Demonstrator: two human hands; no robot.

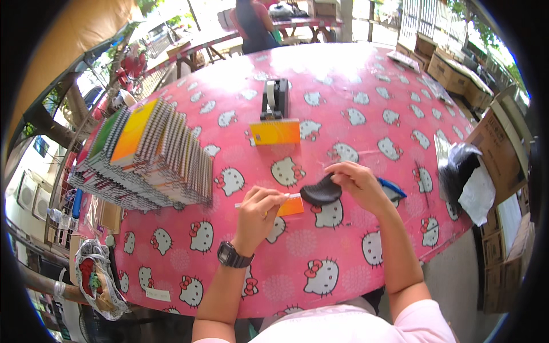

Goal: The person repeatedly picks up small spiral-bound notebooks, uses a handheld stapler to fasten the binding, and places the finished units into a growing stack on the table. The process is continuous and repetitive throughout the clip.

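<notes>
My left hand [258, 214], with a dark watch [234, 255] on its wrist, is closed in a pinch at the middle of the table. A thin white strip [294, 196] shows at its fingertips, over a small orange card or notebook [293, 206] that the hand partly covers. To its right, my right hand [354, 182] grips the upper edge of a black, rounded, pouch-like object [321, 191], tilted just above the table. Its exact kind is unclear. Farther off, a yellow-orange spiral notebook [275, 132] lies before a black tape dispenser [275, 98].
Tall stacks of spiral notebooks [154, 154] stand at the left of the pink patterned table [300, 243]. A blue tool [392, 187] lies beyond my right wrist. Black and white plastic bags [472, 180] and cardboard boxes [500, 151] crowd the right edge. A person [251, 26] is at the far side.
</notes>
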